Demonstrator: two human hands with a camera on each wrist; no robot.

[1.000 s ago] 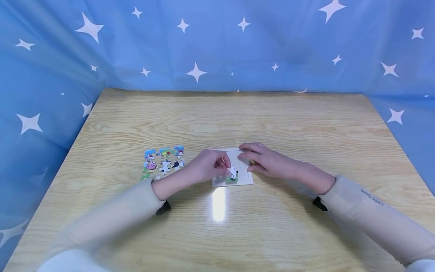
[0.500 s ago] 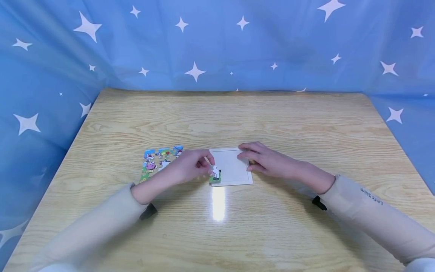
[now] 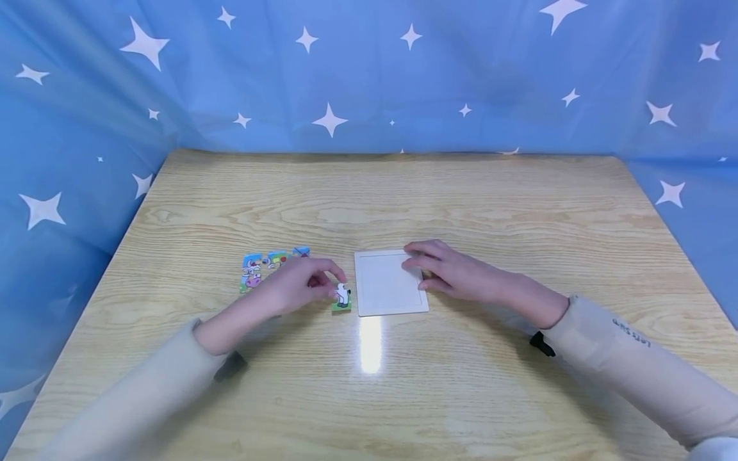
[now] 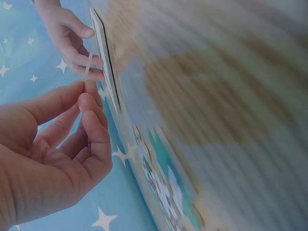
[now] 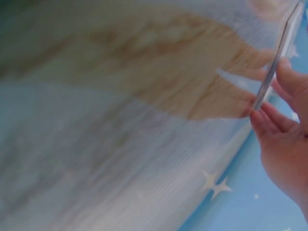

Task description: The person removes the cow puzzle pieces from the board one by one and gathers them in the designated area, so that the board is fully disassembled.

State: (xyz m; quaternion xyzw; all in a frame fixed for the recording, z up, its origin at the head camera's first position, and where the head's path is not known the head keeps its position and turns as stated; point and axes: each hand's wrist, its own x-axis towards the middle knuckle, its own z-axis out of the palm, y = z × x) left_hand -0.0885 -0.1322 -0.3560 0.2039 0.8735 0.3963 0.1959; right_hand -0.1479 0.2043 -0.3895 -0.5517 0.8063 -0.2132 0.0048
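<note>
My left hand (image 3: 296, 282) pinches a puzzle piece (image 3: 342, 296) with a white figure on a green strip. In the left wrist view my left hand (image 4: 62, 139) has thumb and fingertips together on the thin piece (image 4: 88, 65), seen edge-on. The piece is just left of a white square puzzle tray (image 3: 386, 288). At the tray's right side my right hand (image 3: 452, 272) rests its fingers on the edge. The right wrist view has my right hand (image 5: 286, 130) touching the tray (image 5: 276, 60), its fingers fairly straight.
Several puzzle pieces (image 3: 252, 272) with a cartoon cow picture lie left of the tray, partly hidden by my left hand. The wooden table (image 3: 490, 205) ends at a blue star-patterned cloth (image 3: 369, 70) behind it. A bright reflection lies in front of the tray.
My left hand has moved left with the puzzle piece, from over the tray to beside it. My right hand has stayed at the tray's right edge.
</note>
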